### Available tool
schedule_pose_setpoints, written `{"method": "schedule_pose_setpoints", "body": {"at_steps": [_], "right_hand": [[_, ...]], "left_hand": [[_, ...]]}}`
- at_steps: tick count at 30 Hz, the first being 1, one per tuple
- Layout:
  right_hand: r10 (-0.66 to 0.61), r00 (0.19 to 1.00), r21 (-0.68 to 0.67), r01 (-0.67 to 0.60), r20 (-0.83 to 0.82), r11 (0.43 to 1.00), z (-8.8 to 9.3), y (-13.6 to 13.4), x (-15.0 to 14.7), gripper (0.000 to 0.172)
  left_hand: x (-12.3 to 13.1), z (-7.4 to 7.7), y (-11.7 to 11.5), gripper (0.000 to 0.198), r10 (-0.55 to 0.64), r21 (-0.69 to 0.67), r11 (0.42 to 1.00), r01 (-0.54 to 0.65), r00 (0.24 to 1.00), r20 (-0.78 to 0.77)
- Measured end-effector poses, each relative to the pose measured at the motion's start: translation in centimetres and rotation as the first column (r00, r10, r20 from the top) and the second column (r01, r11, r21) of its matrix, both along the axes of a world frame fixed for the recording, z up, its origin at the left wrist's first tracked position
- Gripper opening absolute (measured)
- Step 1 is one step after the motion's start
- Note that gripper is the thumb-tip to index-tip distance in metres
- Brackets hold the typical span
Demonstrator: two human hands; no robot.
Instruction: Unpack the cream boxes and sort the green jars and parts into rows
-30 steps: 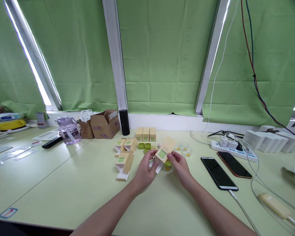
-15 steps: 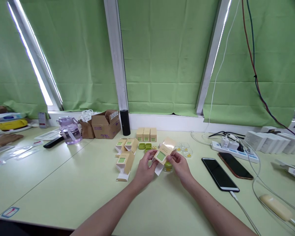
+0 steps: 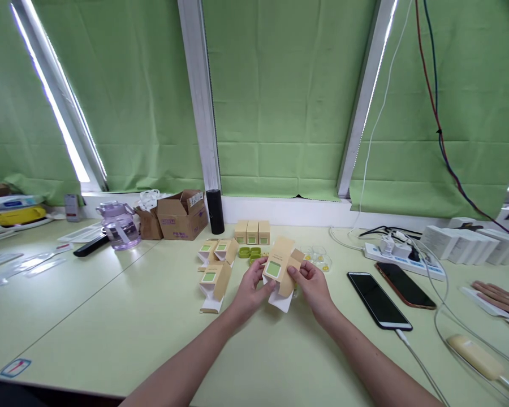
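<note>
Both my hands hold a small tan carton (image 3: pixel 279 267) with a green square label, above the pale green table (image 3: pixel 110 322). My left hand (image 3: pixel 251 288) grips its left side, fingers curled. My right hand (image 3: pixel 311 284) pinches its right side, and the white bottom flaps hang open below. Three more open cartons (image 3: pixel 214 265) lie just left of my hands. Three closed cartons (image 3: pixel 251 232) stand in a row behind, with green lids (image 3: pixel 249 252) in front of them and clear jars (image 3: pixel 318 257) to the right.
Two phones (image 3: pixel 379 298) lie at the right, one on a cable, beside a power strip (image 3: pixel 402 257) and white boxes (image 3: pixel 466 243). Another person's hand (image 3: pixel 500 297) rests at the far right. A purple jug (image 3: pixel 117 225), brown boxes (image 3: pixel 180 213) and a black cylinder (image 3: pixel 214 210) stand at the back left.
I have turned the carton more upright and its bottom flaps now hang open. Another person's hand has come to rest flat at the far right.
</note>
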State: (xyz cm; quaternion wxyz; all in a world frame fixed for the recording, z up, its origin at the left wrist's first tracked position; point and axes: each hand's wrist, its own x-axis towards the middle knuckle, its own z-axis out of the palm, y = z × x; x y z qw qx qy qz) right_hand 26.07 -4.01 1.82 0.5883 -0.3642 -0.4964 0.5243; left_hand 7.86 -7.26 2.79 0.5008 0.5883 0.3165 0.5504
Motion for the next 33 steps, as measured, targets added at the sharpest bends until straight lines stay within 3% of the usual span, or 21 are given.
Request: {"method": "schedule_pose_setpoints", "body": {"at_steps": [8, 20, 33], "right_hand": [[0.022, 0.999, -0.005, -0.021, 0.026, 1.0, 0.5, -0.2, 0.1, 0.064], [-0.014, 0.999, 0.024, 0.013, 0.052, 1.0, 0.5, -0.3, 0.3, 0.056], [0.016, 1.0, 0.009, -0.016, 0.025, 1.0, 0.9, -0.8, 0.3, 0.054]], "left_hand": [[-0.6, 0.3, 0.2, 0.058, -0.132, -0.117, 0.981, 0.154, 0.975, 0.179], [-0.6, 0.2, 0.7, 0.047, -0.264, -0.183, 0.924, 0.335, 0.908, 0.326], [-0.5, -0.3, 1.0, 0.041, -0.048, -0.251, 0.964, 0.082, 0.989, 0.136]]}}
